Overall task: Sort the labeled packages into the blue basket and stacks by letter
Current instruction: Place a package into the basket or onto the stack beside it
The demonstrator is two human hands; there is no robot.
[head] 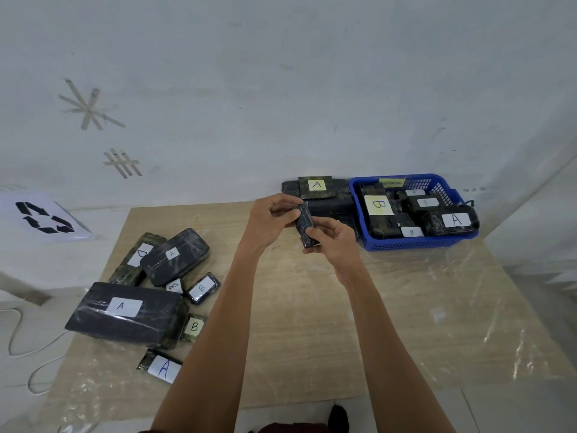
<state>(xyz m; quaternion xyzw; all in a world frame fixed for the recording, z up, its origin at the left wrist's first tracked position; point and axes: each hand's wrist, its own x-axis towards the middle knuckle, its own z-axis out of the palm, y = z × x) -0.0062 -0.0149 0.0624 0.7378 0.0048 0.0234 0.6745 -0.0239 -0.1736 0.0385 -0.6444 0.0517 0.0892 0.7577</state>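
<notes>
A recycling-symbol sheet [43, 217] lies left of the wooden table [312, 323], tape marks [90, 107] on the wall [281, 73], a white cable [18, 339] below.

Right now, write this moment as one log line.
left hand: grips small dark package | right hand: grips same package | label: not visible | blue basket: A and B packages inside

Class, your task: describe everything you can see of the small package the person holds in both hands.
The small package is a dark, narrow block wrapped in glossy clear film. No letter label shows on the side facing the camera. It is held above the table, standing on end and slightly tilted. The left hand grips its upper end, the right hand its lower end. Nothing else touches it.
</notes>
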